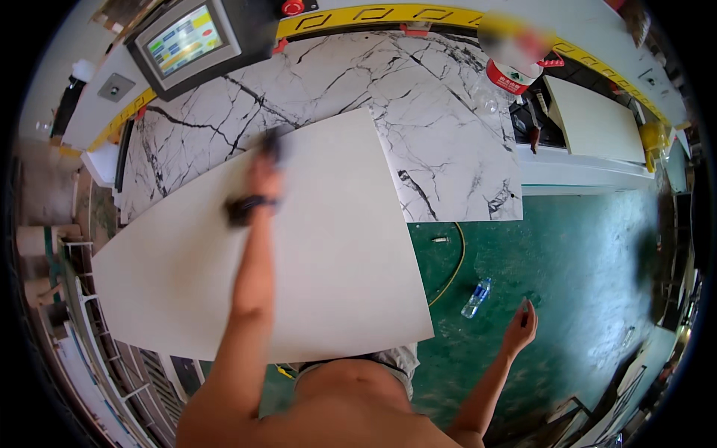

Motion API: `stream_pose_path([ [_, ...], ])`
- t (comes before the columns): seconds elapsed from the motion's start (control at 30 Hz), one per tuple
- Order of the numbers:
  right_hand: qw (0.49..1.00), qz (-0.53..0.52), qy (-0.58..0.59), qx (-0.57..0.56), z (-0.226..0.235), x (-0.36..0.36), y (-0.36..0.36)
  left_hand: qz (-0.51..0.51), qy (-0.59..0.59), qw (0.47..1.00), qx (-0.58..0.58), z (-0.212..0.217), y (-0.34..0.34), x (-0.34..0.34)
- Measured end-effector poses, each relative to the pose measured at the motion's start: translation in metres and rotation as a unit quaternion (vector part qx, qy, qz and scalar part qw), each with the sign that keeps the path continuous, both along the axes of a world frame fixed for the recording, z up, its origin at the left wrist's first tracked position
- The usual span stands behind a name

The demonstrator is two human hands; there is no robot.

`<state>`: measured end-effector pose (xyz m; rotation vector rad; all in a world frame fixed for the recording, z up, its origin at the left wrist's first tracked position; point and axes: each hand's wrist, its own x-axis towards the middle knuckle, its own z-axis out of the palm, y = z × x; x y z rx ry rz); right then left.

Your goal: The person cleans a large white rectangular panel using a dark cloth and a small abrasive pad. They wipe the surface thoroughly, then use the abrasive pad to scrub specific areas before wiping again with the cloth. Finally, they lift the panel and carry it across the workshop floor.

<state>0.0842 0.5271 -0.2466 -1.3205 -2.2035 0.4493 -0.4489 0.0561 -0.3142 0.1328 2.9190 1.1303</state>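
A large pale, blank board (336, 239) lies over a white marble-patterned sheet (455, 134) and reaches back to my waist. My left hand (265, 178), smeared by motion and with a dark band at the wrist, is over the board's far-left edge. A blurred dark object (272, 145) sits at its fingers, its kind impossible to tell. Out to the right, above the green floor, my right hand (522, 328) is closed around a small dark and greyish piece (525, 313), mostly hidden by the fingers.
A machine with a tilted touch screen (185, 41) and red stop button (292, 7) stands at the back left. A large clear bottle with a red label (511, 77) is at the back right. On the green floor (582, 261) lie a small bottle (476, 298) and a yellow hose (457, 270).
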Motion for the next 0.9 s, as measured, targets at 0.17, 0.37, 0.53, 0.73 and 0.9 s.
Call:
stream_pose_path([
  [0.17,0.996,-0.039,0.005,0.086,0.046,0.027,0.042,-0.586,0.002,0.771,0.250,0.037,0.343,0.343],
  [0.37,0.999,-0.004,0.007,-0.035,0.078,0.018,0.085,-0.762,-0.033,0.542,0.354,0.077,0.315,0.508],
  [0.53,0.979,0.089,0.055,-0.176,-0.008,-0.049,0.095,-0.588,-0.233,0.700,0.331,0.068,0.325,0.410],
  [0.73,0.953,0.260,0.054,-0.147,0.020,-0.254,0.104,-0.129,-0.487,0.717,0.482,0.098,0.315,0.307],
  [0.9,0.942,0.260,0.129,-0.166,0.014,-0.302,0.095,-0.034,-0.319,0.786,0.528,0.098,0.333,0.246],
])
